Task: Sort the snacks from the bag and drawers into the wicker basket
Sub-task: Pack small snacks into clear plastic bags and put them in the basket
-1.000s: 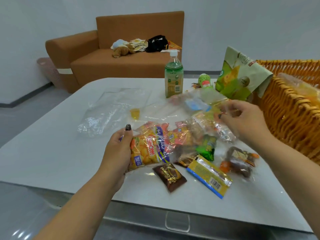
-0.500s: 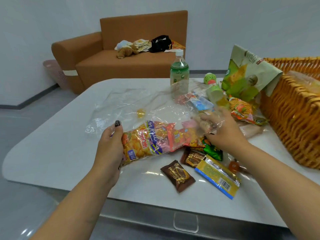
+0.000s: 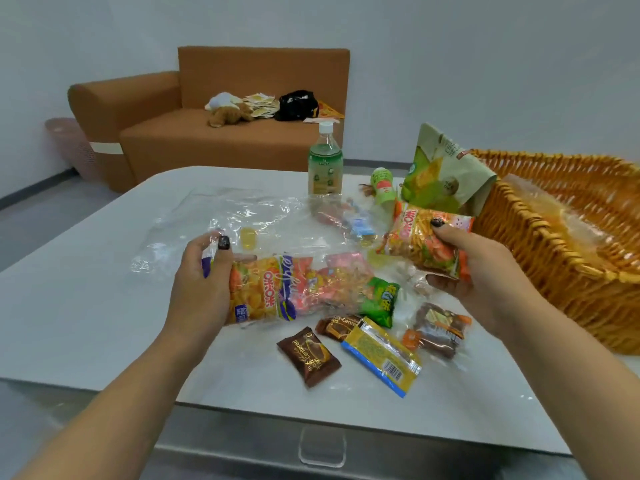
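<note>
My left hand (image 3: 204,282) grips the end of a clear plastic bag (image 3: 242,220) that still holds a yellow-orange chip packet (image 3: 258,292) and pink and green packets. My right hand (image 3: 474,261) holds an orange packet of stick snacks (image 3: 412,237) lifted off the table, just left of the wicker basket (image 3: 554,251). Loose on the white table (image 3: 86,306) lie a brown chocolate packet (image 3: 308,355), a yellow packet with blue edge (image 3: 381,356) and a brown cake packet (image 3: 440,327). A clear wrapped item lies inside the basket.
A green drink bottle (image 3: 325,164), a small green cup (image 3: 382,185) and a large green snack bag (image 3: 443,174) stand at the table's far side. A drawer handle (image 3: 322,448) shows under the front edge. An orange sofa (image 3: 221,133) with clutter stands behind.
My right hand has drawn the orange stick-snack packet out and lifted it toward the basket. My left hand keeps its grip on the plastic bag, which has shifted slightly.
</note>
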Tool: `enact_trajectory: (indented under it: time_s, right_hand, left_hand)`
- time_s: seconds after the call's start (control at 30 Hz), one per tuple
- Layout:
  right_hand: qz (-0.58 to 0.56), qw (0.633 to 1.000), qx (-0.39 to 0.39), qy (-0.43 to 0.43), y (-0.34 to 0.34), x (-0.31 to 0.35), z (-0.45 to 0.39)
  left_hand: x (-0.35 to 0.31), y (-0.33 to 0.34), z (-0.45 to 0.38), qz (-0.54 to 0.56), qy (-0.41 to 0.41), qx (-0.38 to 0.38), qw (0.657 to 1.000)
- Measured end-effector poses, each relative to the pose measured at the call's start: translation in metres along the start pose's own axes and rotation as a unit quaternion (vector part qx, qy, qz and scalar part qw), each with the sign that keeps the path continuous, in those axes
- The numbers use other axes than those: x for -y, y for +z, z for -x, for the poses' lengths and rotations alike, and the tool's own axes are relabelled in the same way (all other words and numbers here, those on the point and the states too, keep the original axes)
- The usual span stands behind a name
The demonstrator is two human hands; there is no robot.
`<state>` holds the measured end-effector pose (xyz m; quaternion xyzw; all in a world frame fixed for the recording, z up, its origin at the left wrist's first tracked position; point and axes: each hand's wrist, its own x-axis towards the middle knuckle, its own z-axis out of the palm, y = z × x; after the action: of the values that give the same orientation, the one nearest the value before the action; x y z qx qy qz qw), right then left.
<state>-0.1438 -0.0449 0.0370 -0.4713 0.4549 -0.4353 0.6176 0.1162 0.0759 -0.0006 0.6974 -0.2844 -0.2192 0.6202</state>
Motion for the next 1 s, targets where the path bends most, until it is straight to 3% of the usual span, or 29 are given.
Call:
enact_trajectory:
  time_s: [0.17,0.3,0.37,0.47,0.53,0.67,0.73,0.9,1.0]
  right_hand:
    - [-0.038,0.993,0.079,0.077,-0.012,-0.007,0.016]
    - [-0.077,0.981,0.160,0.072,-0.018,-0.005,0.021]
    - [-0.013,0.989,0.147,0.025,-0.021,-0.005,0.022]
    - [0.146,0.980,0.048,-0.128,-0.027,0.001,0.022]
    - [0.112,0.983,0.068,-0.127,-0.030,0.006,0.021]
    - [0.060,0.977,0.205,0.013,-0.039,0.008,0.017]
    - [0.031,0.971,0.233,0.043,-0.042,0.009,0.013]
    - [-0.096,0.977,0.189,0.031,-0.040,0.012,0.003]
    - [-0.111,0.980,0.165,0.015,-0.037,0.013,0.000]
  left_hand:
    - [0.000,0.019,0.012,0.036,-0.012,0.035,0.999]
    - [-0.001,0.030,0.020,0.030,-0.013,0.053,0.998]
    - [-0.001,0.034,0.023,0.022,-0.006,0.058,0.998]
    - [-0.002,0.036,0.024,0.002,0.013,0.053,0.998]
    - [0.000,0.036,0.022,0.000,0.017,0.049,0.999]
    - [0.003,0.033,0.016,0.018,-0.003,0.048,0.999]
    - [0.005,0.030,0.013,0.031,-0.021,0.054,0.998]
    - [0.007,0.020,0.004,0.073,-0.056,0.047,0.995]
    - [0.007,0.015,0.002,0.083,-0.066,0.038,0.994]
